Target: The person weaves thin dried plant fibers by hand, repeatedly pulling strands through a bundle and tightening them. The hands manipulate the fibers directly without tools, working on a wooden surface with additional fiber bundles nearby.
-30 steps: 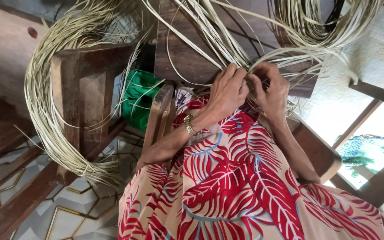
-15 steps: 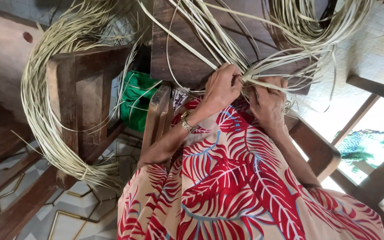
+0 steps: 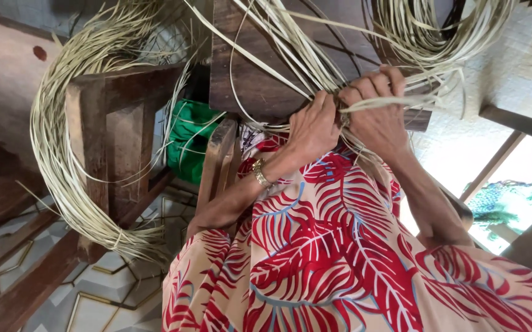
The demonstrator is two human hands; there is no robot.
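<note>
Nearest the camera, at 6 o'clock, lies the lap in a dress (image 3: 340, 264) printed with red and blue leaves on a pale ground. From it both forearms run up toward 12 o'clock; the left one wears a gold bracelet (image 3: 260, 173) at the wrist.

The left hand (image 3: 312, 128) sits just above the centre, its grip narrow, fingers curled and pinched on a gathered bunch of pale straw strands (image 3: 290, 43). The right hand (image 3: 378, 114) is touching it at 1 o'clock, its grip closed round the same bunch, with a flat band of strands passing out under its fingers toward 3 o'clock. The strands fan away from the hands toward 11 and 12 o'clock across a dark wooden board (image 3: 247, 80).

As a judgement, the work looks early: the strands at the hands are loose and no woven body can be made out, though the hands hide the spot where they meet.

Farther off, at 9 o'clock, a big coil of straw (image 3: 63, 166), tied and apparently unused, hangs over a wooden chair frame (image 3: 112, 129). A green bag (image 3: 189, 138) sits between the frame and the board. Another coil (image 3: 444, 31) loops at 1 o'clock, and patterned floor tiles (image 3: 100, 295) show at 7 o'clock.
</note>
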